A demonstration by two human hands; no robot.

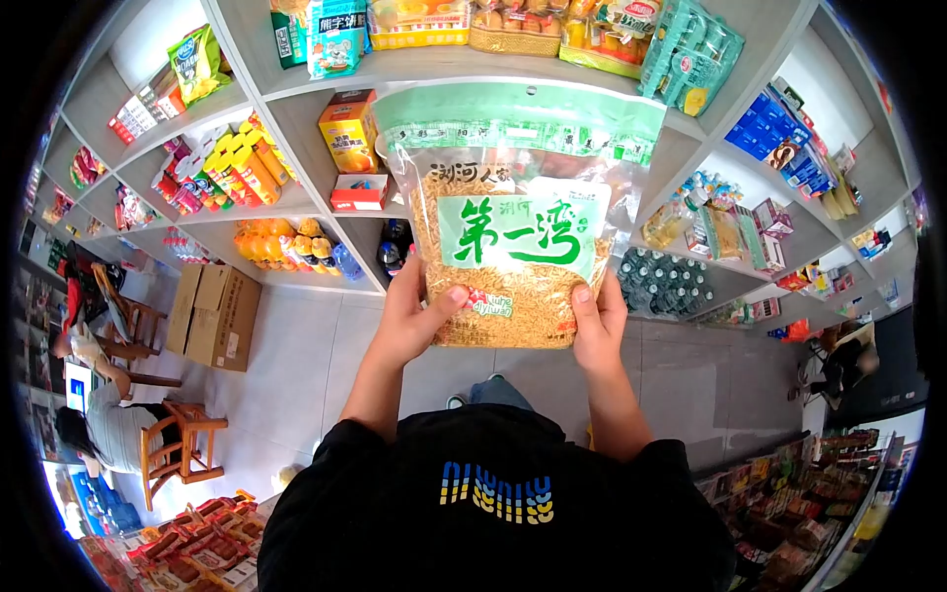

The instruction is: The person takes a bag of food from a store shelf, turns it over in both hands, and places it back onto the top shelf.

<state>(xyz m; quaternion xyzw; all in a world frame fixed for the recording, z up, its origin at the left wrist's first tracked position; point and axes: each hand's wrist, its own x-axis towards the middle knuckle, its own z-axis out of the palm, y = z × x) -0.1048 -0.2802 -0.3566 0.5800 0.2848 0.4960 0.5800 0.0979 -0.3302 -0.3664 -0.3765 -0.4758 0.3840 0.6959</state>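
Note:
A large clear bag of grain with a green top band and green lettering is held upright in front of the shelves. Tan kernels fill its lower part. My left hand grips the lower left side, thumb on the front. On the lower right side, my right hand grips it the same way. The fingers behind the bag are hidden. Just past the bag's left edge stand an orange box and a small red-and-white box on the shelf.
Shelves of packaged goods surround me. Several dark bottles stand low at the right. A cardboard box rests on the floor at left, near a wooden chair and a seated person. Red snack packs lie at lower left.

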